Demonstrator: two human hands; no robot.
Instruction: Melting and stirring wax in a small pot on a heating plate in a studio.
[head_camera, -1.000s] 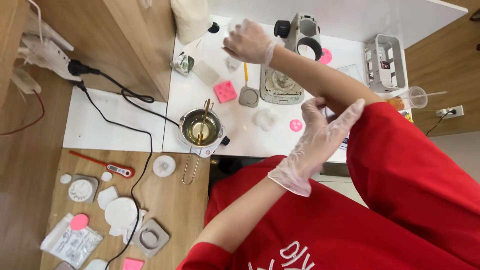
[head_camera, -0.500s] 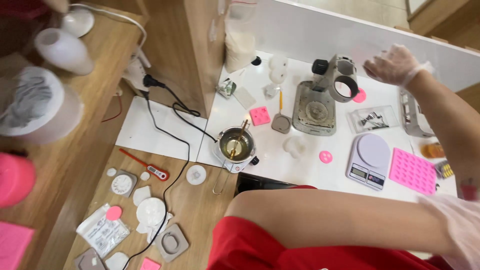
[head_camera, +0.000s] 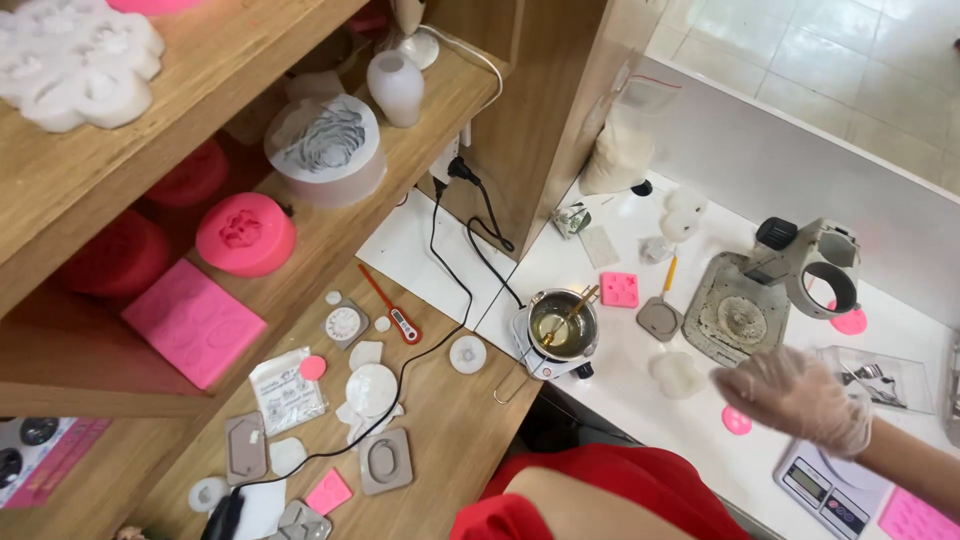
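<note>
1. Right hand (head_camera: 800, 398), in a clear plastic glove, hovers above the white table (head_camera: 700, 440) near its front edge; fingers loosely apart, holding nothing.
2. Small round pink silicone mould (head_camera: 737, 421) lies just beside it; white digital scale (head_camera: 825, 482) sits nearby.
3. Left hand is out of view.

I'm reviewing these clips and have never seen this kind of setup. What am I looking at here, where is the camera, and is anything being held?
No machine here: a person in a red top wears a camera on the head, looking down at a craft bench. One gloved hand shows, hovering open above the white table, holding nothing; which hand it is I cannot tell. On the table stand a small melting pot with a stick in it, a pink mould, a grey stand with a ring and a kitchen scale. The wooden bench carries a red thermometer and flat moulds; shelves hold more moulds.
</note>
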